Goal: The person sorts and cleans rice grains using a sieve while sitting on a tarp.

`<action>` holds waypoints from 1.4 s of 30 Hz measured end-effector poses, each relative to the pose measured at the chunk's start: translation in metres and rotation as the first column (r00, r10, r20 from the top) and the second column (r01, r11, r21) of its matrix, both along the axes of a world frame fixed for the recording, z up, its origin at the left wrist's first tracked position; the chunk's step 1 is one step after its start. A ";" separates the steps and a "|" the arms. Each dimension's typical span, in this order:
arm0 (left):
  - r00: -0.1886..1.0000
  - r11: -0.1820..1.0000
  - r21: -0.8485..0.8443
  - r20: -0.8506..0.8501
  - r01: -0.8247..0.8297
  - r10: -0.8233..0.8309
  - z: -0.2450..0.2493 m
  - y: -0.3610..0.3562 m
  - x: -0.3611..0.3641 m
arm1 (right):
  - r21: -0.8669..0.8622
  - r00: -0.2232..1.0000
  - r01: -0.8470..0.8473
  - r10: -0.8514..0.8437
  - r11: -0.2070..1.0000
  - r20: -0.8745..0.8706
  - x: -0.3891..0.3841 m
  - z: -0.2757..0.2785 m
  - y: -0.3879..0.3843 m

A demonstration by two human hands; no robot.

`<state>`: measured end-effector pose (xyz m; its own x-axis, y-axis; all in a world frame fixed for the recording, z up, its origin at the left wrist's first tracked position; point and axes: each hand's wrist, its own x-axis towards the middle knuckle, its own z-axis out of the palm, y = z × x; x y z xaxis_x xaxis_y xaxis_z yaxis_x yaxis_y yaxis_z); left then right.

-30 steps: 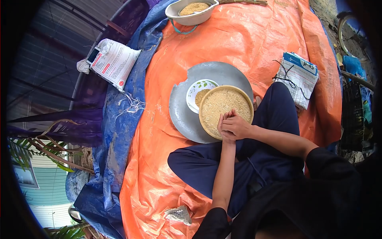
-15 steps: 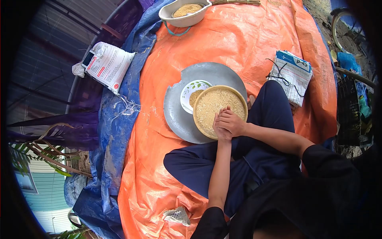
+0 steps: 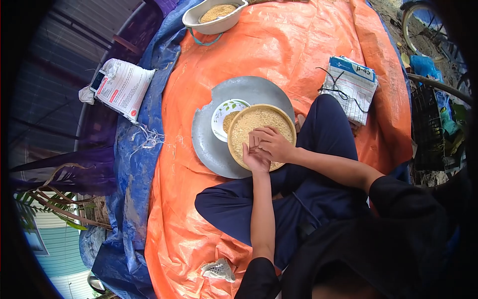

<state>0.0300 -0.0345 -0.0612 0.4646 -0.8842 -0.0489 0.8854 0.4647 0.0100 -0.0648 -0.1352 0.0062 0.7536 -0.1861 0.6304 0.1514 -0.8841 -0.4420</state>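
Note:
My left hand (image 3: 256,160) is palm up over the near part of a round tray of pale grain (image 3: 249,119), its thumb apart. Across it from the right comes my right hand (image 3: 275,144), fingers loosely bent and spread over the left palm. The hands touch or nearly touch; whether any grain lies between them is hidden. The round tray rests partly on a large grey metal disc (image 3: 203,132) with a broken edge. It overlaps a white leaf-patterned plate (image 3: 217,117) holding browner grain (image 3: 227,122).
An orange tarp (image 3: 279,50) lies under everything, with a blue tarp (image 3: 130,184) along its left side. A grey basin (image 3: 229,22) of grain stands at the far end. Folded sacks (image 3: 353,89) lie right, a white sack (image 3: 124,87) left, and a crumpled cloth (image 3: 219,269) near me.
The clasped hands have loosened: the left thumb has moved away and the right fingers have shifted across the left palm. The whole view has shifted slightly, moving things leftward.

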 end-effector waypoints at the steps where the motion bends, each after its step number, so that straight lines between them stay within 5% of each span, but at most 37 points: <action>1: 0.999 0.996 0.076 -0.009 -0.044 0.045 0.000 -0.002 0.001 | 0.013 1.000 0.012 -0.011 1.000 -0.015 0.000 -0.001 -0.002; 3: 0.991 0.934 0.333 0.003 -0.128 0.135 0.012 -0.004 -0.004 | 0.055 0.997 0.076 -0.076 0.996 0.001 0.001 -0.004 -0.003; 4: 0.996 0.998 0.047 -0.071 -0.051 0.054 -0.016 0.001 0.006 | 0.059 0.995 0.093 -0.094 0.994 0.019 0.001 -0.006 -0.005; 5: 0.989 0.958 0.247 0.040 -0.147 0.142 0.004 -0.002 -0.001 | 0.034 0.994 0.103 -0.104 0.994 0.031 0.002 -0.012 -0.008; 7: 0.992 0.991 0.060 -0.022 -0.122 0.123 -0.004 0.001 0.005 | 0.111 0.988 0.149 -0.153 0.983 0.026 0.003 -0.011 -0.009; 13: 0.989 0.990 0.001 -0.037 -0.142 0.142 0.039 -0.004 0.001 | 0.429 0.995 0.047 -0.080 0.902 0.059 0.004 -0.011 -0.018; 19: 0.997 0.983 -0.171 0.030 -0.067 0.073 0.043 -0.003 0.004 | 0.253 0.995 0.008 -0.032 0.967 0.090 0.002 0.001 -0.017; 22: 0.988 0.996 -0.018 0.122 -0.089 0.091 0.055 -0.003 -0.003 | 0.216 0.998 -0.037 0.023 0.976 0.064 0.000 0.006 -0.011; 25: 0.991 0.996 -0.048 0.110 -0.072 0.077 0.058 -0.005 -0.007 | 0.281 0.996 -0.034 0.009 0.959 0.091 0.002 0.003 -0.006; 26: 0.980 0.992 0.053 0.169 -0.118 0.107 0.061 -0.008 -0.009 | 0.417 0.998 -0.026 -0.001 0.908 0.065 0.001 0.003 -0.003; 28: 0.990 0.990 0.021 0.019 -0.140 0.140 0.060 -0.010 -0.007 | 0.712 0.983 0.133 -0.183 0.689 -0.007 0.009 -0.021 0.009; 30: 0.991 0.991 -0.011 -0.013 -0.132 0.132 0.049 -0.010 -0.008 | 0.989 0.960 0.086 -0.277 0.120 -0.050 0.016 -0.045 0.019; 31: 0.987 0.987 0.055 -0.039 -0.152 0.154 0.048 -0.013 -0.009 | 0.984 0.954 0.109 -0.263 -0.143 -0.144 0.016 -0.040 0.022; 33: 0.960 0.983 0.101 0.252 -0.155 0.126 0.045 -0.018 -0.015 | 0.819 0.992 -0.020 -0.113 -0.573 -0.054 0.015 -0.031 0.025; 34: 0.887 0.967 0.180 0.455 -0.178 0.078 0.040 -0.023 -0.020 | 0.674 0.999 -0.035 -0.030 -0.738 0.019 0.012 -0.032 0.025; 35: 0.776 0.942 0.257 0.631 -0.218 0.007 0.035 -0.026 -0.023 | 0.656 0.992 -0.066 0.022 -0.752 0.126 0.011 -0.035 0.023; 37: 0.271 0.868 0.258 0.951 -0.423 -0.151 0.049 -0.034 -0.032 | 0.617 0.935 -0.125 0.117 -0.777 0.336 0.015 -0.048 0.013; 39: -0.173 0.799 0.140 0.941 -0.584 -0.291 0.060 -0.039 -0.045 | 0.533 0.706 -0.358 0.151 -0.767 0.692 0.025 -0.106 0.016; 40: -0.307 0.774 0.084 0.887 -0.627 -0.344 0.065 -0.037 -0.048 | 0.458 0.541 -0.456 0.171 -0.763 0.824 0.029 -0.123 0.017; 42: -0.458 0.726 -0.009 0.782 -0.687 -0.423 0.069 -0.034 -0.050 | 0.428 0.506 -0.463 0.164 -0.776 0.847 0.024 -0.105 0.016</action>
